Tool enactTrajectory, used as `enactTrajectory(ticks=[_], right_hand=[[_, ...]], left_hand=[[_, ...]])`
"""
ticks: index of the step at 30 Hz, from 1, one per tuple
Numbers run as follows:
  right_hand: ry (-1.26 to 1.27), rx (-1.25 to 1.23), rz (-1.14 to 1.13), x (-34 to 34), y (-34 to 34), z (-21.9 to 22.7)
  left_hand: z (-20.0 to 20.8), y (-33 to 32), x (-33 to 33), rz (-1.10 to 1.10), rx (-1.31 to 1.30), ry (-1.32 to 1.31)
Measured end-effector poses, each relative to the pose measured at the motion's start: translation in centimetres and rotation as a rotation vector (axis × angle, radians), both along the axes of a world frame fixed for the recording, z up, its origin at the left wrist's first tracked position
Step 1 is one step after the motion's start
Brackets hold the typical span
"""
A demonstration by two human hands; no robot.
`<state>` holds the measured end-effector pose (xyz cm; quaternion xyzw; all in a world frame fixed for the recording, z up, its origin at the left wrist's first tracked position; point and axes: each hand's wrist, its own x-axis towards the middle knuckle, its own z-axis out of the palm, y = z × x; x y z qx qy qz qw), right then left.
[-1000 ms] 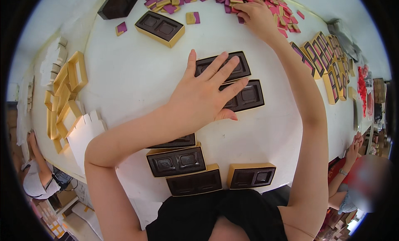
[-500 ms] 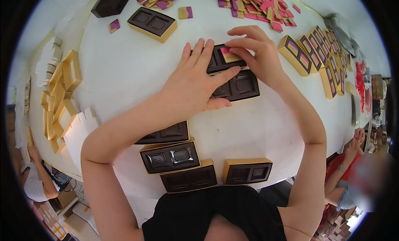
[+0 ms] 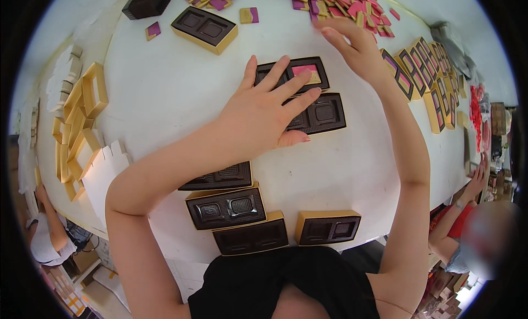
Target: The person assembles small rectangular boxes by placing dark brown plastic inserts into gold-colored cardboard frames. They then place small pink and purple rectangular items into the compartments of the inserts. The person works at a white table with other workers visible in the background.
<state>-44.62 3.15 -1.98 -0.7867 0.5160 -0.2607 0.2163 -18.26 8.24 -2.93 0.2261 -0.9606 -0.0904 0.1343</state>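
Note:
My left hand lies spread across two small boxes with dark two-hollow trays. A pink-and-gold wrapped square sits in the right hollow of the far box, with a finger of my left hand at its edge. The hand covers much of that box's left half and the left part of the nearer box, whose right hollow holds nothing. My right hand is off the boxes, by the heap of pink-and-gold squares. Its fingers are stretched and apart, and nothing shows in them.
Purple-and-gold squares are heaped at the far edge. A box with an unfilled tray stands far left. Gold frames pile up at left, filled boxes at right. Several boxes stand near me. People work at both sides.
My right hand has let go of the pink-and-gold square in the far box and moved up and right to the pink heap. My left hand stays over the boxes, its fingers slightly shifted.

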Motion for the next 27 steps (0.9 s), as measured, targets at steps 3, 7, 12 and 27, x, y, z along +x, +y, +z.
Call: enactTrajectory(ticks=[3,7,12,27], right_hand=[[0.565,-0.572,-0.156,-0.3,-2.2,-3.1],[0.602,-0.417,-0.191,2.6,1.5,-2.0],[0.446,-0.450,0.014,-0.4,0.3,-0.8],[0.141,-0.472,0.218,5.6,4.7,-1.2]], left_hand=[[0.2,0.0,-0.1,-0.011,-0.030,-0.030],[-0.1,0.2,0.2,0.009,-0.029,-0.020],[0.0,0.1,0.2,0.006,-0.013,-0.003],[0.9,5.0,0.8,0.139,-0.470,-0.133]])
